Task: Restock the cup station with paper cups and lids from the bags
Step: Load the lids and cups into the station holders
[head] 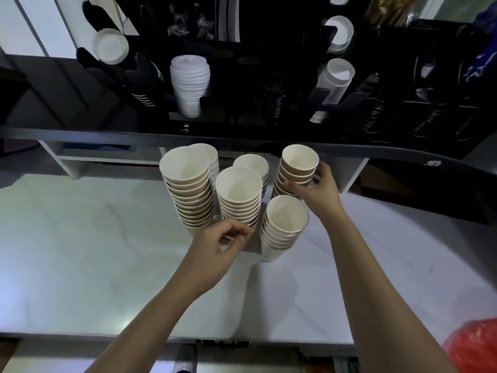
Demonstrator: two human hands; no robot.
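On my desk (80,238) five upright cup stacks cluster below the dispenser rack (269,84), long axes vertical. My right hand (320,188) grasps the far-right brown stack (297,170); my left hand (215,251), fingers curled at the middle stack's (239,200) base, may be pinching something—I cannot tell.

You've got a pale marble-look desk (80,238) under everything, a crumpled red bag (476,345) at its near right corner, blue fabric (481,57) bunched far right, and black cutlery handles (94,20) poking up top left
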